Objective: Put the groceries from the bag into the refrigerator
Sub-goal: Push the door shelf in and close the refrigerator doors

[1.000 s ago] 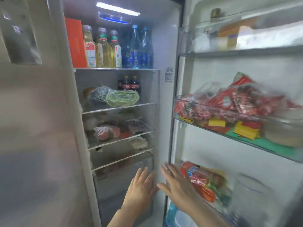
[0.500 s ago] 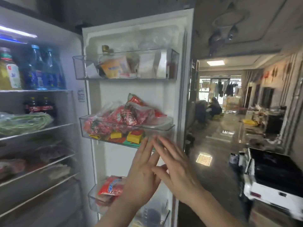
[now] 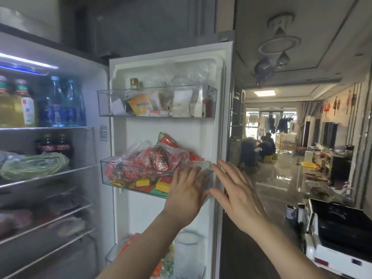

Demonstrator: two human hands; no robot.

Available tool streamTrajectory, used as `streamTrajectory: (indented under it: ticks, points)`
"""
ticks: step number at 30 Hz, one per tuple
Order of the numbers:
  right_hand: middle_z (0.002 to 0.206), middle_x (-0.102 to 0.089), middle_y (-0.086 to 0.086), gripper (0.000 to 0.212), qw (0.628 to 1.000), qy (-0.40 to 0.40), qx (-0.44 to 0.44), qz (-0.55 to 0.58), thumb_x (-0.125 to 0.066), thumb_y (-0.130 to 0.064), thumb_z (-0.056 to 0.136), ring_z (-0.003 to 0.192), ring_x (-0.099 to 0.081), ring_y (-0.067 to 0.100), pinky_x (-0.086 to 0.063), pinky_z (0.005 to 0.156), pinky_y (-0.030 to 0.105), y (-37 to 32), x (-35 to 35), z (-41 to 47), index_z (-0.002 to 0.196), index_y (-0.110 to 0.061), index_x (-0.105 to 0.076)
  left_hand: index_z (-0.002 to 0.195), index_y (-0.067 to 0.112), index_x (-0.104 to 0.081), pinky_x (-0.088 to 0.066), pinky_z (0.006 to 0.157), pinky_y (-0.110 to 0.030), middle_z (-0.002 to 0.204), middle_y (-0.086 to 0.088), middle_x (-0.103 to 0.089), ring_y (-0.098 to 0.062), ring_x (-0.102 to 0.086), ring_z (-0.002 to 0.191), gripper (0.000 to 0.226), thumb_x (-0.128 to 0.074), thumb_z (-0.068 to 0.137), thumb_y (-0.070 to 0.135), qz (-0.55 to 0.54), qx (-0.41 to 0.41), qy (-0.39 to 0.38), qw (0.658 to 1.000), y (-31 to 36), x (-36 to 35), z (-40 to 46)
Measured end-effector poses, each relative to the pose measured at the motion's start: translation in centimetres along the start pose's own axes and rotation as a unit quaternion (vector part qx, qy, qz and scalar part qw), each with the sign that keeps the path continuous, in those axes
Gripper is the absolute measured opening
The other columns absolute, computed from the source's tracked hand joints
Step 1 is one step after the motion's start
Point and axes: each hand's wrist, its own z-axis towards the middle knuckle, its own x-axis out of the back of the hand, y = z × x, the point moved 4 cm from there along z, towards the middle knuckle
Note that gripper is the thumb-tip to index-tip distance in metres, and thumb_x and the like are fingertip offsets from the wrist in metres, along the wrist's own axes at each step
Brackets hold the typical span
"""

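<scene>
The refrigerator stands open, its door (image 3: 171, 214) swung out in front of me. My left hand (image 3: 186, 193) lies flat with fingers apart against the right end of the middle door bin (image 3: 120, 178), which holds red packets in a clear bag (image 3: 149, 160). My right hand (image 3: 235, 188) is open at the door's outer edge, palm toward the door, holding nothing. The upper door bin (image 3: 157, 101) holds a bottle, cartons and sachets. No grocery bag is in view.
Inside shelves on the left hold bottles (image 3: 58, 103), cola bottles (image 3: 53, 146) and a bag of green vegetables (image 3: 36, 164). To the right a glossy hallway floor (image 3: 281, 178) leads to a room with seated people. A white toy car (image 3: 340, 236) stands at lower right.
My view has swung right from the fridge interior to the door. Both hands rose from the bottom shelf area to the middle door bin and door edge.
</scene>
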Motion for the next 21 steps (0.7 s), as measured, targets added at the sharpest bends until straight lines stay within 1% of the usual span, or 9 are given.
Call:
streamTrajectory:
  ticks: [3, 5, 7, 10, 13, 15, 18, 20, 21]
  points:
    - [0.158, -0.021, -0.008, 0.076, 1.000, -0.009, -0.026, -0.002, -0.006, -0.074, 0.090, 0.145, -0.017, 0.012, -0.027, 0.114, 0.050, 1.1, -0.2, -0.2, 0.150, -0.031, -0.026, 0.119, 0.015, -0.059, -0.035, 0.105, -0.055, 0.130, -0.011, -0.053, -0.034, -0.044, 0.127, 0.039, -0.037, 0.094, 0.036, -0.015, 0.032, 0.014, 0.999, 0.1, -0.5, 0.7]
    - [0.158, -0.022, -0.007, 0.077, 0.999, -0.010, -0.038, -0.001, -0.007, -0.073, 0.090, 0.144, -0.019, 0.013, -0.028, 0.113, 0.050, 1.7, -0.2, -0.3, 0.149, -0.030, -0.029, 0.108, 0.012, -0.063, -0.035, 0.105, -0.055, 0.127, -0.012, -0.054, -0.036, -0.042, 0.130, 0.032, -0.042, 0.093, 0.031, -0.027, 0.048, 0.029, 0.998, 0.1, -0.7, 1.0]
    - [0.158, -0.021, -0.009, 0.077, 0.999, -0.009, -0.049, 0.002, -0.007, -0.074, 0.089, 0.144, -0.019, 0.012, -0.028, 0.114, 0.049, 2.2, -0.2, -0.5, 0.149, -0.030, -0.029, 0.106, 0.011, -0.063, -0.033, 0.105, -0.055, 0.123, -0.011, -0.054, -0.035, -0.040, 0.130, 0.025, -0.049, 0.092, 0.026, -0.030, 0.042, 0.053, 0.997, -0.1, -0.6, 0.7]
    - [0.158, -0.011, -0.016, 0.080, 0.997, -0.009, -0.070, 0.023, -0.003, -0.078, 0.085, 0.146, -0.011, 0.009, -0.020, 0.118, 0.043, 2.8, -0.2, -0.6, 0.151, -0.035, -0.020, 0.106, 0.014, -0.057, -0.028, 0.109, -0.050, 0.120, -0.008, -0.053, -0.033, -0.040, 0.129, 0.020, -0.059, 0.089, 0.023, -0.046, 0.025, 0.094, 0.994, -0.4, 0.7, -0.7]
    - [0.158, 0.000, -0.020, 0.076, 0.996, -0.004, -0.077, 0.043, -0.001, -0.080, 0.082, 0.146, -0.002, 0.005, -0.017, 0.119, 0.041, 2.7, -0.2, -0.2, 0.149, -0.043, -0.007, 0.102, 0.015, -0.058, -0.022, 0.113, -0.040, 0.118, -0.003, -0.050, -0.027, -0.039, 0.128, 0.018, -0.054, 0.090, 0.027, -0.064, 0.026, 0.119, 0.990, -1.2, 2.7, -2.8]
    - [0.157, 0.007, -0.024, 0.070, 0.996, 0.006, -0.074, 0.058, -0.001, -0.080, 0.082, 0.146, 0.004, 0.002, -0.015, 0.120, 0.040, 2.2, -0.4, 0.4, 0.145, -0.049, 0.001, 0.107, 0.018, -0.054, -0.019, 0.114, -0.033, 0.122, -0.001, -0.047, -0.024, -0.038, 0.127, 0.022, -0.048, 0.090, 0.031, -0.073, 0.032, 0.127, 0.989, -2.4, 4.0, -4.5]
    - [0.157, 0.010, -0.026, 0.065, 0.994, 0.027, -0.054, 0.090, -0.005, -0.078, 0.084, 0.145, 0.005, -0.001, -0.016, 0.119, 0.041, 0.9, -0.6, 1.4, 0.143, -0.054, 0.005, 0.107, 0.015, -0.059, -0.021, 0.112, -0.029, 0.123, -0.002, -0.048, -0.025, -0.041, 0.126, 0.036, -0.040, 0.095, 0.042, -0.076, 0.053, 0.134, 0.987, -4.8, 6.3, -7.2]
    - [0.158, 0.006, -0.024, 0.063, 0.993, 0.041, -0.025, 0.109, -0.009, -0.076, 0.087, 0.145, 0.004, -0.002, -0.017, 0.119, 0.041, -0.7, -0.6, 1.9, 0.144, -0.052, 0.003, 0.105, 0.013, -0.062, -0.021, 0.110, -0.029, 0.123, -0.004, -0.050, -0.028, -0.042, 0.124, 0.048, -0.030, 0.098, 0.049, -0.071, 0.077, 0.138, 0.985, -6.6, 8.0, -9.2]
    - [0.158, 0.006, -0.023, 0.063, 0.992, 0.046, -0.006, 0.117, -0.013, -0.073, 0.089, 0.144, 0.003, -0.003, -0.017, 0.119, 0.040, -1.7, -0.6, 2.1, 0.145, -0.050, 0.002, 0.106, 0.015, -0.062, -0.022, 0.109, -0.029, 0.124, -0.004, -0.051, -0.028, -0.042, 0.124, 0.050, -0.028, 0.098, 0.051, -0.071, 0.091, 0.142, 0.983, -7.5, 9.0, -10.2]
